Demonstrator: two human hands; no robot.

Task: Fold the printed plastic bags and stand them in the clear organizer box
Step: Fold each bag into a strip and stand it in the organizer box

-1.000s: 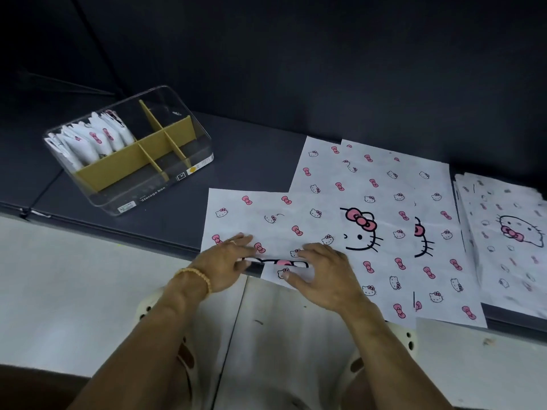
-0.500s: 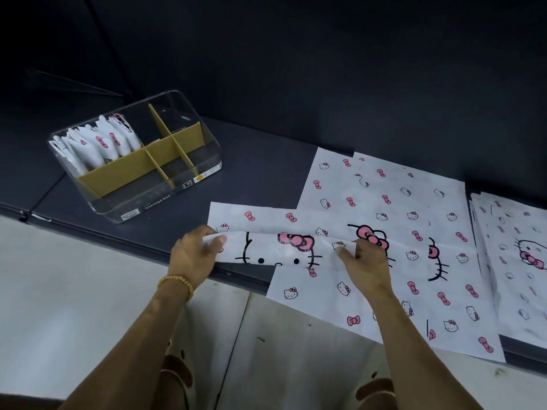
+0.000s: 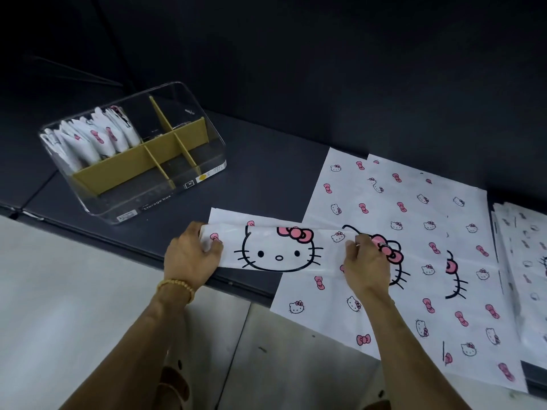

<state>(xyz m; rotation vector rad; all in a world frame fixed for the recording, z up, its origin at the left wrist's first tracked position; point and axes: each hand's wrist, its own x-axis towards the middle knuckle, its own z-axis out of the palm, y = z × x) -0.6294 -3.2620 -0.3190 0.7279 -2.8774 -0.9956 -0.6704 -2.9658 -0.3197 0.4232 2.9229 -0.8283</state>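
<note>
Left hand (image 3: 192,255) and right hand (image 3: 365,263) each pinch an end of the half-folded bag (image 3: 278,250), frame centre; organizer box (image 3: 165,190) upper left on worktop (image 3: 266,173).

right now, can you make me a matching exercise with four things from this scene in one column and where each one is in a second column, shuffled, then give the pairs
Things
1. bag being folded
2. folded bags
3. flat bags
4. beaded bracelet

Places
A. standing in the back left compartment of the clear organizer box
B. on the wrist of the left hand
C. spread on the dark table, right of the box
D. pinched at its ends by the left hand and the right hand, at the table's near edge

Pairs: 1-D, 2-A, 3-C, 4-B
</note>
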